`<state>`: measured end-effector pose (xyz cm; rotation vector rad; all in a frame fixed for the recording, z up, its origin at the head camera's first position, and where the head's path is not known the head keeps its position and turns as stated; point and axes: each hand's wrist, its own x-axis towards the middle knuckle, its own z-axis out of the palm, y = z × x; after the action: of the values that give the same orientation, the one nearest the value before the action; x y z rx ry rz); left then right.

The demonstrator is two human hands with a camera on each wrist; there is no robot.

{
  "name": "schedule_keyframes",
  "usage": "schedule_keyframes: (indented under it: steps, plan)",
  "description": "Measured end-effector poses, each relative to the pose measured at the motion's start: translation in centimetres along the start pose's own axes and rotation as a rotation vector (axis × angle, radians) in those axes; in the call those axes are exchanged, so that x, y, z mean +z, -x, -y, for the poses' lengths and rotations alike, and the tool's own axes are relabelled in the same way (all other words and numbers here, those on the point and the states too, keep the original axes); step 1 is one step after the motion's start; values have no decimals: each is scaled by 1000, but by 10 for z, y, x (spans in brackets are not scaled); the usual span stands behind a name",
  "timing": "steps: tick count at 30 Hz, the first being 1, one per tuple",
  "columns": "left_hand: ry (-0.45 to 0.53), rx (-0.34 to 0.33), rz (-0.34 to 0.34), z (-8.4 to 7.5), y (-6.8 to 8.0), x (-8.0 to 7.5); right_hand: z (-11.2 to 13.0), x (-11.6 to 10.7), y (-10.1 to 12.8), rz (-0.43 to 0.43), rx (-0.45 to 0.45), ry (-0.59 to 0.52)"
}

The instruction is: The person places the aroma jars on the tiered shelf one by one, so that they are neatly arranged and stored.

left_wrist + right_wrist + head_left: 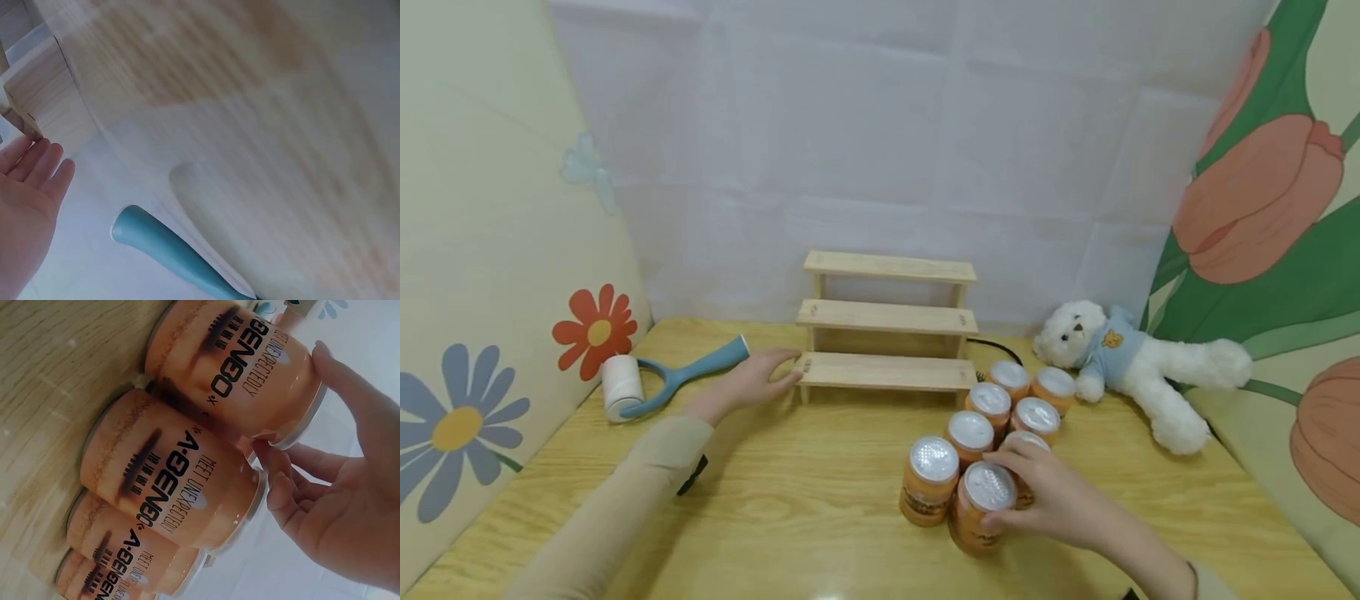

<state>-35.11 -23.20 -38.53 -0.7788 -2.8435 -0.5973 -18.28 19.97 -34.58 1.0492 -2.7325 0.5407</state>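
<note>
Several orange cans (992, 408) with silver lids stand in a cluster on the wooden table (790, 508). My right hand (1011, 487) grips the nearest can (972, 521) at its top. In the right wrist view the right hand (294, 406) has thumb and fingers curled round the lid rim of that can (231, 369). My left hand (775, 371) reaches forward with straight fingers that touch the left end of the bottom step of a three-step wooden shelf (887, 318). The left wrist view shows the left hand (31, 181) flat, its fingertips at the shelf's corner (47, 94).
A lint roller (685, 375) with a blue handle lies left of the shelf, its handle (169, 253) close to my left hand. A white teddy bear (1120, 358) lies at the right. A black cable (992, 343) runs behind the cans. Fabric walls enclose the table.
</note>
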Motion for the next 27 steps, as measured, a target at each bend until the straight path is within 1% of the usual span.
schedule_keyframes:
  steps: [4, 10, 14, 18, 23, 27]
  plan:
    - [58, -4, -19, 1, -1, 3, 1, 3, 0, -19, 34, 8]
    - [128, 9, -37, 3, -2, 4, 3, 4, 0, 10, 44, -15]
    - [144, 0, -27, 2, -2, 3, 4, 5, -1, 7, 65, -27]
    - [151, -1, -11, 1, -4, 2, 3, 5, 0, 2, 73, -8]
    - [160, 3, -7, 2, -4, 2, 2, 3, 3, 53, 63, -37]
    - [192, -2, -4, 3, -2, 2, 3, 2, 3, 77, 87, -63]
